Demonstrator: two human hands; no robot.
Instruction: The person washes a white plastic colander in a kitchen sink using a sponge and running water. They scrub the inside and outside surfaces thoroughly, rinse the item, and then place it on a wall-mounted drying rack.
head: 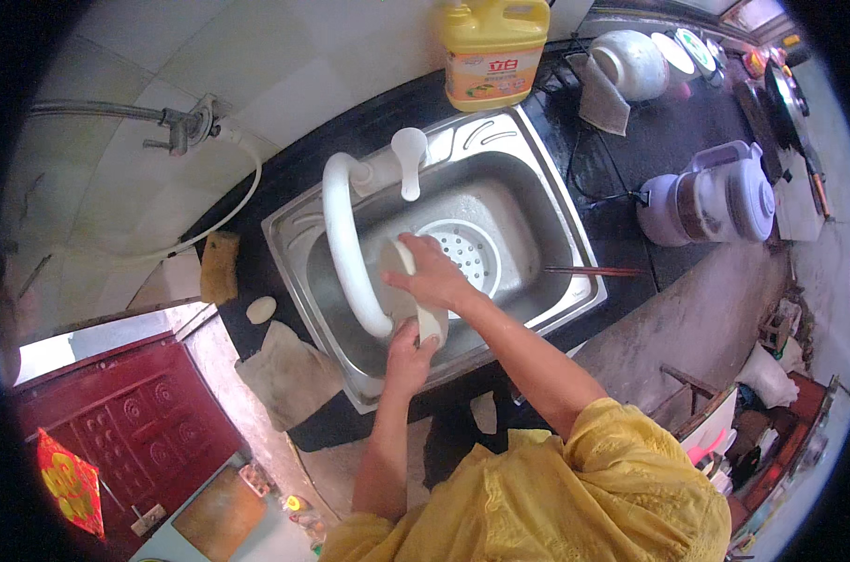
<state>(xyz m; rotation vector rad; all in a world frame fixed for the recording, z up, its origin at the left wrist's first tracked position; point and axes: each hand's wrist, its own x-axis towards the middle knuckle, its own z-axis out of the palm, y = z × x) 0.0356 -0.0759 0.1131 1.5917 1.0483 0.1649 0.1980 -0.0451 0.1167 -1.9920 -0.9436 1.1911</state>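
A pale round dish, perhaps a bowl [432, 324], is tipped on edge over the stainless steel sink [585, 286], close beside the white curved faucet [338, 232]. My left hand [409, 357] grips its lower rim with the thumb on the near side. Higher up, my right hand [433, 272] lies across the upper rim, fingers spread; whether it grips or only touches the dish is hard to tell. Part of the dish is hidden by my hands and the faucet. Behind my right hand, a white perforated round basket [487, 261] sits in the basin.
A yellow detergent jug [495, 60] stands behind the sink. Chopsticks [601, 270] lie across its right rim. Rightward are an electric kettle [710, 197] and a pot [629, 64]. A cloth [288, 376], a sponge [220, 267] and a white oval piece [261, 310] lie left.
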